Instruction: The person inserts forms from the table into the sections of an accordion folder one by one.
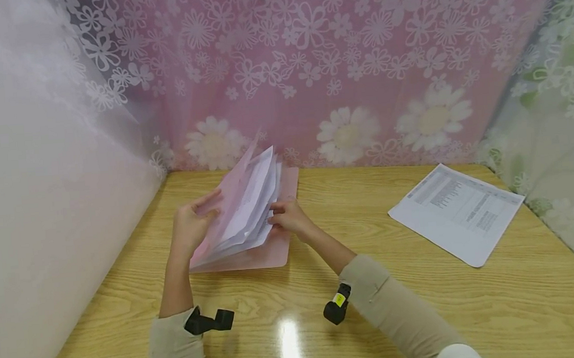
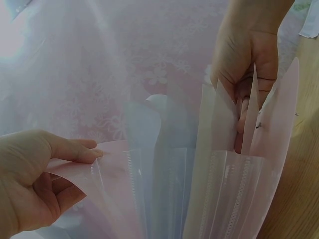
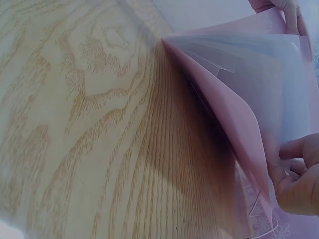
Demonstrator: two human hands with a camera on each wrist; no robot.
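A pink expanding folder (image 1: 273, 256) with translucent pockets stands fanned apart on the table, white papers (image 1: 259, 189) between its covers. My left hand (image 1: 190, 227) pinches the raised front cover (image 2: 117, 149) at its edge, thumb on one side and fingers on the other. Among the inner leaves at the folder's right side, my right hand (image 1: 292, 218) pinches a leaf, its fingertips partly hidden. From the left wrist view, the right hand (image 2: 249, 64) reaches down between pointed dividers (image 2: 225, 117) close to the back cover (image 2: 279, 129).
A stack of printed white sheets (image 1: 459, 216) lies on the right of the wooden table (image 1: 350, 213). Behind the table hangs a pink flowered curtain (image 1: 305, 87), with a pale sheet (image 1: 53, 163) along the left. A thin cord (image 3: 271, 230) dangles from the folder's edge.
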